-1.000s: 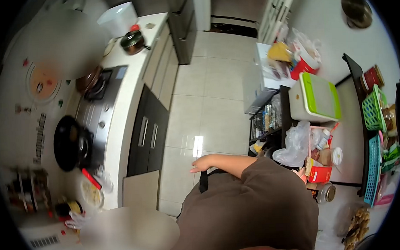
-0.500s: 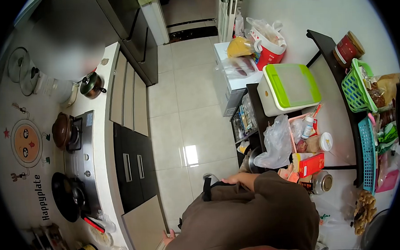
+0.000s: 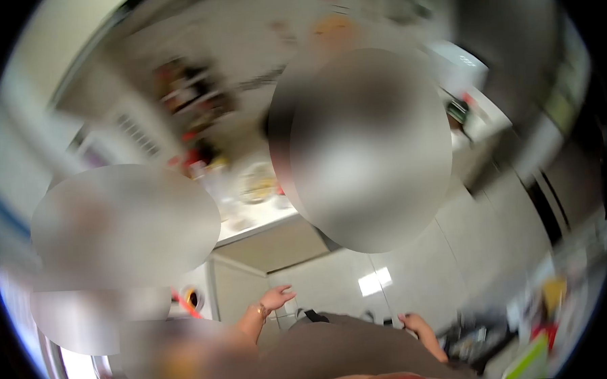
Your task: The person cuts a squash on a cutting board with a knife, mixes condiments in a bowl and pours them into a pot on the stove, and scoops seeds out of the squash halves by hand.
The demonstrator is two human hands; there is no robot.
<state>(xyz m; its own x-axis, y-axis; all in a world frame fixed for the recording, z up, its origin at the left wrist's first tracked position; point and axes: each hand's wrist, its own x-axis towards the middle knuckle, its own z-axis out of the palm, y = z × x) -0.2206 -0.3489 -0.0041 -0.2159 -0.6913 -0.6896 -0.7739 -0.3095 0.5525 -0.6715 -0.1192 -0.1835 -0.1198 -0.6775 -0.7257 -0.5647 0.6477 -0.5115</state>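
My left hand (image 3: pixel 278 297) is held out over the floor in front of the cabinet, fingers apart, with nothing in it; a bracelet circles the wrist. To the right of my body hangs my right hand (image 3: pixel 411 322), small and blurred near the dark shelf, and its fingers are too smeared to read. A plate of pale food (image 3: pixel 258 183) stands on the white counter (image 3: pixel 261 224) beyond my left hand. Large blurred patches cover much of the middle and the left.
Pale floor tiles (image 3: pixel 416 279) reflect a light. At the far counter end is a pot (image 3: pixel 457 111). A dark rack (image 3: pixel 476 338) and a green-edged lid (image 3: pixel 528 361) lie at the lower right. A dark tall appliance (image 3: pixel 513 31) stands at the upper right.
The view has swung left toward the counter and is blurred. My left hand has come further into view, raised away from my body. The shelf now lies at the lower right.
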